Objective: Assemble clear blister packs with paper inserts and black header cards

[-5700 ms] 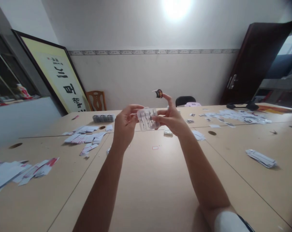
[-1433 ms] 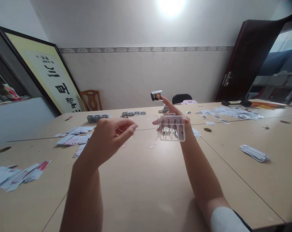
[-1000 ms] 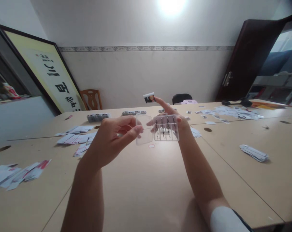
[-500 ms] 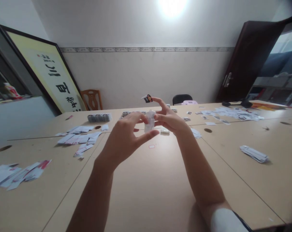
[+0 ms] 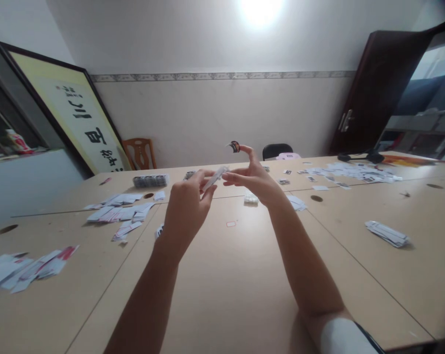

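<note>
My left hand grips a small clear plastic case between thumb and fingers, held tilted above the table with its narrow edge towards me. At the case's upper right end is my right hand, thumb and lower fingers closed on that end. Its index finger stretches up and away, with a small dark, curled sticker clinging to the fingertip. Beyond the hands, another clear case lies on the table.
Stacked cases stand at the far left. White paper slips lie on the left, with more scattered slips at the far right. A bundle of strips rests on the right. A red-outlined label lies mid-table.
The case has turned from roughly upright to a slanted, edge-on pose. My left hand has drawn slightly left, and the right index finger with its sticker has shifted a little right.
</note>
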`<state>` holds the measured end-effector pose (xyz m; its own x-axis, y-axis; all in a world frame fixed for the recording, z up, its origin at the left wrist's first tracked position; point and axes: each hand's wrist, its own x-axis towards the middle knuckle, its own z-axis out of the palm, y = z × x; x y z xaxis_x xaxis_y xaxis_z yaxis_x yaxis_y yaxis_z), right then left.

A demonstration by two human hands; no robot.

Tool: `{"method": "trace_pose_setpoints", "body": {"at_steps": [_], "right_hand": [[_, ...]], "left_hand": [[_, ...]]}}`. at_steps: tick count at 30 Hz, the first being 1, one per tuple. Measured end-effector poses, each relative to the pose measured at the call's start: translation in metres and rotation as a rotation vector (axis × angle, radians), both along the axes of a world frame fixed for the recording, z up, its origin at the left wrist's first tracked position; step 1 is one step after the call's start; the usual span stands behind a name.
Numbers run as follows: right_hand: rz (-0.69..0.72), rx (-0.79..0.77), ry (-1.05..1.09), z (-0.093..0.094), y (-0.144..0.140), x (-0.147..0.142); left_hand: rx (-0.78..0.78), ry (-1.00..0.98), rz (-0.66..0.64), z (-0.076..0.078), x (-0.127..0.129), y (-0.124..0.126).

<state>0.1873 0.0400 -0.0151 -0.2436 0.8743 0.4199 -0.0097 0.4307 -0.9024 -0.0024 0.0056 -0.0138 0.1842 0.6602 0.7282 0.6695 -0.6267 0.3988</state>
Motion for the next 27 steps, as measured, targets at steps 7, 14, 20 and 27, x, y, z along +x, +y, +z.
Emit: {"method": "trace_pose_setpoints", "body": {"at_steps": [7,14,20,27], "right_hand": [[0.002,-0.009,0.001,0.001,-0.004,0.000],[0.201,-0.051,0.158,0.002,-0.004,0.001],[0.360,-0.069,0.151,0.005,-0.004,0.006],[0.362,0.087,-0.015,0.007,-0.015,0.011]], "left_hand": [[0.035,0.087,0.107,0.000,-0.001,-0.003],[-0.091,-0.022,-0.155,0.003,-0.002,-0.002],[-0.089,-0.011,-0.144,0.003,-0.006,0.001],[-0.351,-0.123,-0.173,0.004,-0.006,0.001]]}}
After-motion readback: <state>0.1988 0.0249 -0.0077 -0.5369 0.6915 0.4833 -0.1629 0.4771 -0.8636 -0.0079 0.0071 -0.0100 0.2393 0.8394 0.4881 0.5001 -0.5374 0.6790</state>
